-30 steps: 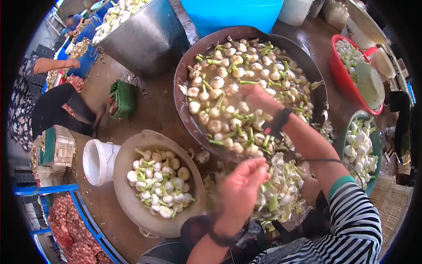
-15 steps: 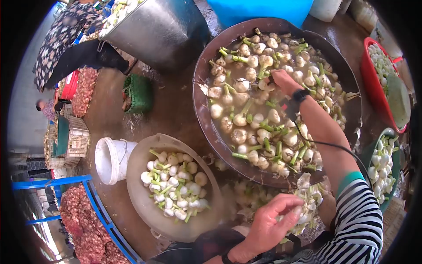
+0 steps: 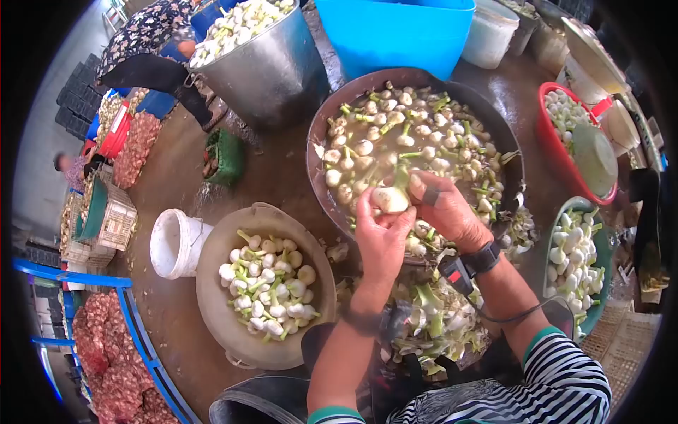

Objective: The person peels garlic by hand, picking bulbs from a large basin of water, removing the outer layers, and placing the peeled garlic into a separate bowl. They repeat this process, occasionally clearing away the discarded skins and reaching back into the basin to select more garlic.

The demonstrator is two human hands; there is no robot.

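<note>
A pale garlic bulb [image 3: 390, 200] with a green stem is held up over the near side of a wide brown basin [image 3: 319, 116]. Fingers and thumb of my left hand [image 3: 383, 237] close round the bulb from the left and below. On the other side, my right hand [image 3: 452, 215], with a dark band on one finger, pinches the bulb near its stem; its exact fingertip contact is partly hidden. In the basin, many soiled garlic bulbs [image 3: 364, 148] lie in murky water. Below my hands is a heap of peeled-off garlic skins and leaves [image 3: 431, 318].
To the left stands a beige bowl [image 3: 212, 283] of cleaned garlic beside a white bucket [image 3: 166, 244]. A green tub [image 3: 600, 279] and a red basin [image 3: 545, 131] flank the right. Behind are a metal pot [image 3: 282, 78] and a blue tub [image 3: 395, 35]. Another person [image 3: 145, 42] bends at far left.
My right hand has come out of the basin water toward me, with a garlic bulb now between both hands. My left hand has risen to meet it. The view has shifted.
</note>
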